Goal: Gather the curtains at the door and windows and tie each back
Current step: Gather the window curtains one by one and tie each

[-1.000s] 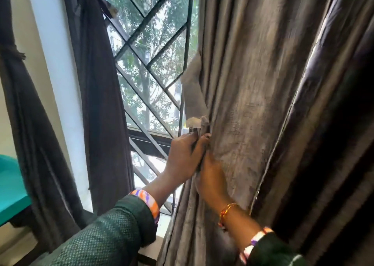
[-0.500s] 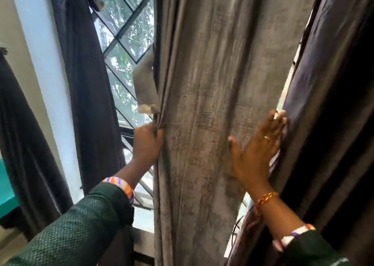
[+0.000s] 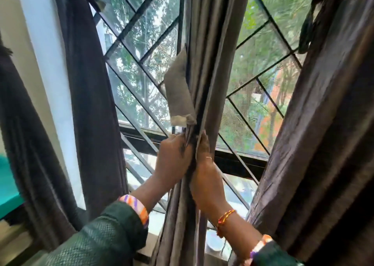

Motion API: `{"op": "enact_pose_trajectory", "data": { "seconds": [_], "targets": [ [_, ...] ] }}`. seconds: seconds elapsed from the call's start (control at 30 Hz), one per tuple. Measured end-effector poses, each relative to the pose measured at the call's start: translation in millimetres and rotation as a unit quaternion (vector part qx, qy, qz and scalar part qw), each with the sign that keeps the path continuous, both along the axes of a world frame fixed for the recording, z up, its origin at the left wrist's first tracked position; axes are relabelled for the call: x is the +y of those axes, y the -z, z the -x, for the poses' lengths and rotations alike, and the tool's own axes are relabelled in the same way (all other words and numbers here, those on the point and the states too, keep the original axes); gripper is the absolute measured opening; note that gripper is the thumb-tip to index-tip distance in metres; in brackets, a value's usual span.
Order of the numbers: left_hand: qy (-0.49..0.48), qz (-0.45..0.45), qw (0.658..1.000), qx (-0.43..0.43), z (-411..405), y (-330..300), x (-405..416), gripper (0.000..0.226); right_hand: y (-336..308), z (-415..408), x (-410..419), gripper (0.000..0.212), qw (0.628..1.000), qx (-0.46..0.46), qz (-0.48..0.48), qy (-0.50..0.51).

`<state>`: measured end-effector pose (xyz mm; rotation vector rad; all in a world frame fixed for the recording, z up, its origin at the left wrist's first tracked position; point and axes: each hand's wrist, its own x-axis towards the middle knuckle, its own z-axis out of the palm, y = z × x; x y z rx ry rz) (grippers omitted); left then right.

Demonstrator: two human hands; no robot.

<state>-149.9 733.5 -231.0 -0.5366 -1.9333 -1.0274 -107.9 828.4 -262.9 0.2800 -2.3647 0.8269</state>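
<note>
A grey curtain (image 3: 214, 63) hangs in the middle of the window, bunched into a narrow column. My left hand (image 3: 174, 158) grips the bunch from the left and my right hand (image 3: 204, 164) grips it from the right, the two almost touching. A grey fabric tie-back strip (image 3: 178, 95) sticks out of the bunch just above my left hand. Folds hide the fingertips of both hands.
A dark curtain (image 3: 95, 103) hangs at the window's left side, another dark curtain (image 3: 323, 134) at the right. The diamond-pattern window grille (image 3: 141, 49) lies behind the fabric. A white wall strip (image 3: 48, 83) and a teal surface (image 3: 8, 188) are at the left.
My right hand has swept from the curtain's right edge over to my left hand, gathering the wide grey panel into a narrow bunch. The window's right half now shows.
</note>
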Motion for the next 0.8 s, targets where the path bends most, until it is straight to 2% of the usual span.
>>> {"op": "enact_pose_trajectory", "data": {
  "seconds": [0.1, 0.23, 0.33, 0.4, 0.47, 0.57, 0.63, 0.67, 0.73, 0.8],
  "targets": [
    [0.047, -0.016, 0.999, 0.012, -7.4, -1.4, 3.9, 0.041, 13.3, 14.2, -3.9, 0.062, 0.999, -0.026, 0.029, -0.034],
    [0.082, 0.003, 0.997, -0.004, -11.4, -1.5, 2.2, 0.055, 17.5, 15.9, -2.6, 0.066, 0.994, -0.076, 0.028, -0.071],
    [0.031, -0.006, 0.999, 0.007, -10.7, -0.5, 2.3, 0.032, 15.2, 12.9, -0.1, 0.064, 0.990, -0.096, 0.005, -0.102],
    [0.011, -0.045, 0.999, -0.004, -13.8, -0.1, 3.5, 0.026, 11.9, 9.9, 6.4, 0.084, 0.978, -0.116, 0.005, -0.174],
    [0.014, -0.116, 0.993, -0.036, -15.4, -1.0, 3.2, 0.035, 3.7, 9.1, 18.2, 0.090, 0.957, -0.139, 0.042, -0.253],
    [0.012, -0.177, 0.982, -0.069, -11.8, -1.4, 1.7, 0.019, -23.1, 11.7, 28.1, 0.077, 0.945, -0.134, 0.206, -0.215],
    [0.019, -0.116, 0.992, -0.039, -11.5, -0.6, 3.9, 0.012, -51.0, 12.4, 26.0, 0.079, 0.932, -0.085, 0.280, -0.214],
    [0.028, -0.067, 0.997, -0.014, -13.1, 0.2, 7.9, 0.009, -65.7, 15.0, 24.5, 0.078, 0.938, -0.061, 0.273, -0.207],
    [0.052, 0.040, 0.997, 0.043, -16.4, 2.0, 16.9, 0.007, -91.1, 17.7, 20.0, 0.062, 0.974, -0.011, 0.184, -0.132],
    [0.075, 0.130, 0.987, 0.059, -14.2, 1.0, 18.6, 0.015, -100.7, 18.4, 22.4, 0.040, 0.992, 0.023, 0.118, -0.041]
  ]
}}
